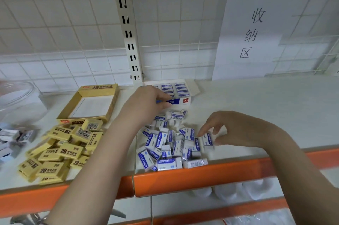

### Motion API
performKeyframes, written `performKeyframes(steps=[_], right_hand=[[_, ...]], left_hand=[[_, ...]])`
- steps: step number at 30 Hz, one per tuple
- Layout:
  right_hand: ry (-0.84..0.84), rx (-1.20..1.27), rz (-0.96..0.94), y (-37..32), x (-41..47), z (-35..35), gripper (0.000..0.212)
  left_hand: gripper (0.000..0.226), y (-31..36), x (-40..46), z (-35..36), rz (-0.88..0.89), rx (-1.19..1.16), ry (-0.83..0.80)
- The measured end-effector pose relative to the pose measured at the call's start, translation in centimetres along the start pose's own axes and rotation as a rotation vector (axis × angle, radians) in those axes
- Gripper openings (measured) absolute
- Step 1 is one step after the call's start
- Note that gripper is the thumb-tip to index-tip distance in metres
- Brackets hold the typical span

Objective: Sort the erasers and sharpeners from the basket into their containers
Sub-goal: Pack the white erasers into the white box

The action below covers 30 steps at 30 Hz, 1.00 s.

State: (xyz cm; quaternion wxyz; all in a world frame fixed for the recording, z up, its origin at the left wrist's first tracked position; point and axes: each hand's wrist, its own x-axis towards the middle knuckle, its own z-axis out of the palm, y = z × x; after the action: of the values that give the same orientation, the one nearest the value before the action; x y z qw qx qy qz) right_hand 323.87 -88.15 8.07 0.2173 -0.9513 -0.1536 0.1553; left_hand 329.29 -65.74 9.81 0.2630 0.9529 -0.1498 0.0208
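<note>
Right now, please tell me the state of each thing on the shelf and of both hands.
Yellow box: open, empty.
Blue-white box: open, partly filled with rows of erasers.
Yellow erasers: loose pile, outside their box.
Blue-white erasers: loose pile in front of their box.
Left hand: at the blue-white box front, fingers curled on an eraser.
Right hand: pinching one eraser at the pile's edge.

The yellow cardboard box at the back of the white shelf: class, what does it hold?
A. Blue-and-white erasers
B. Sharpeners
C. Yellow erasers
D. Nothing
D: the yellow cardboard box shows only its bare white bottom, while the yellow erasers lie heaped on the white shelf in front of it.
</note>
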Motion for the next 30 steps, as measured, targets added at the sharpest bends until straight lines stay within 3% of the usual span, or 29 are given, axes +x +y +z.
performKeyframes(steps=[4,12,17,22,30], right_hand=[[0.066,-0.021,0.003,0.9,-0.1,-0.2,0.022],[0.520,0.216,-0.035,2.6,0.0,-2.6,0.022],[0.620,0.302,-0.071,1.3,3.5,-2.6,0.024],[0.549,0.239,-0.073,-0.8,7.6,-3.0,0.009],[0.198,0.098,-0.148,-4.4,13.7,-3.9,0.031]], left_hand=[[0.031,0.0,0.0,0.7,-0.010,-0.041,-0.036],[0.038,0.3,0.4,2.0,-0.016,0.043,-0.152],[0.029,-0.1,0.0,2.0,0.003,0.028,-0.083],[0.029,-1.0,-1.3,1.2,-0.022,-0.011,0.088],[0.030,-3.9,-2.7,-0.2,-0.118,-0.059,0.224]])
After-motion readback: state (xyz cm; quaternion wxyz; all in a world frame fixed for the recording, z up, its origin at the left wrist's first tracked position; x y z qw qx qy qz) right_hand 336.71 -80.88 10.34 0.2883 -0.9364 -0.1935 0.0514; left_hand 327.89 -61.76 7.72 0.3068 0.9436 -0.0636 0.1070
